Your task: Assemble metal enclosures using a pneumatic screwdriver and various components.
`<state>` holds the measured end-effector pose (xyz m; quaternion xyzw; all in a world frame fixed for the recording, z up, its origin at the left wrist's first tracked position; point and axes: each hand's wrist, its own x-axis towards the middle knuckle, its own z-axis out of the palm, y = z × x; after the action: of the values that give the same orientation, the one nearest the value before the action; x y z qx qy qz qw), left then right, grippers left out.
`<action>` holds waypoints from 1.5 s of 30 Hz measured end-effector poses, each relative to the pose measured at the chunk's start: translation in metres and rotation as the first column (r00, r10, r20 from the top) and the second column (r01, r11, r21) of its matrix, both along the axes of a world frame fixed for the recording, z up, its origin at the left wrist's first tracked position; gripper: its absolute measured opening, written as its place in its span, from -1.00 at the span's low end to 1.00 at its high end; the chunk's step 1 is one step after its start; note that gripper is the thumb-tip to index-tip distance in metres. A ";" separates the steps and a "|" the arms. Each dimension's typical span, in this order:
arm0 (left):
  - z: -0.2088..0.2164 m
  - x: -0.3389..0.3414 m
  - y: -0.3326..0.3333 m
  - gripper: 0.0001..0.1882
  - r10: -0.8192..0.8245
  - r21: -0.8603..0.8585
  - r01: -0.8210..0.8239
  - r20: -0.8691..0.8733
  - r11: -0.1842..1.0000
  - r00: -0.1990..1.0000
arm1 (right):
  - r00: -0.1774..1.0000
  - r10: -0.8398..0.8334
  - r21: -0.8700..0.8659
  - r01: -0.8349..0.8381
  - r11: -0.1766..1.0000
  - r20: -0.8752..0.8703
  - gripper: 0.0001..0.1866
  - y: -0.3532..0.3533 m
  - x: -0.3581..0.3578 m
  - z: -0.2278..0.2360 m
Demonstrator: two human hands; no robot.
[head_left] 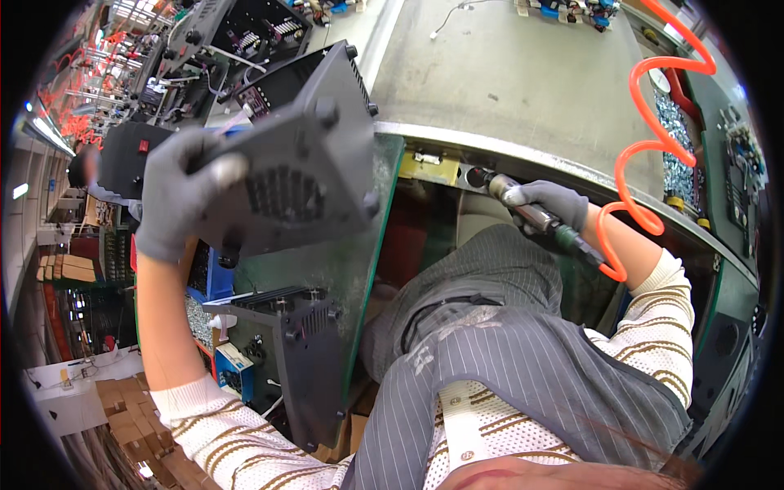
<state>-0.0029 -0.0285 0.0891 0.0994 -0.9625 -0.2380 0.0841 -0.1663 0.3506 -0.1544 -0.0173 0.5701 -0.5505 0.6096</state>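
My left hand (173,196), in a grey glove, grips the edge of a dark metal housing (339,175). The housing is tilted and raised over the left side of the bench, its slotted vent and round feet facing me; it is slightly blurred. On the right, my gloved right hand (557,202) is wrapped round an air screwdriver (535,217), whose tip points up and left beside the bench's front edge. An orange coiled air hose (622,181) runs from the tool's rear end. The screwdriver and the housing are well apart.
Another dark housing (314,351) stands on the green-edged glass top (359,269) at lower left. Open housings with wiring (253,37) crowd the far left. A metal conveyor surface (523,82) lies ahead. Small silver screws (671,135) fill a tray at far right, near the hose.
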 end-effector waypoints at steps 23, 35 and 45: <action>-0.004 -0.149 0.031 -0.40 -0.025 0.044 0.037 -0.244 0.998 0.970 | 0.725 -0.361 -0.241 0.270 0.932 -0.586 -0.70 0.023 -0.020 0.014; -0.055 0.338 0.059 -0.21 0.994 -0.707 -0.705 0.105 0.053 -0.032 | 0.831 0.085 -0.279 -0.279 0.919 -0.550 -0.81 -0.059 0.087 -0.034; -0.121 0.398 0.125 -0.61 0.920 0.604 -0.782 0.376 -0.155 0.108 | 0.265 -0.552 -0.434 -0.879 0.199 -0.791 -0.51 -0.210 0.143 0.092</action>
<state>0.3953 0.0965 -0.0319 0.7100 -0.4566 -0.4670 0.2633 -0.0236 0.1403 -0.0625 -0.7953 0.3062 -0.5204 0.0546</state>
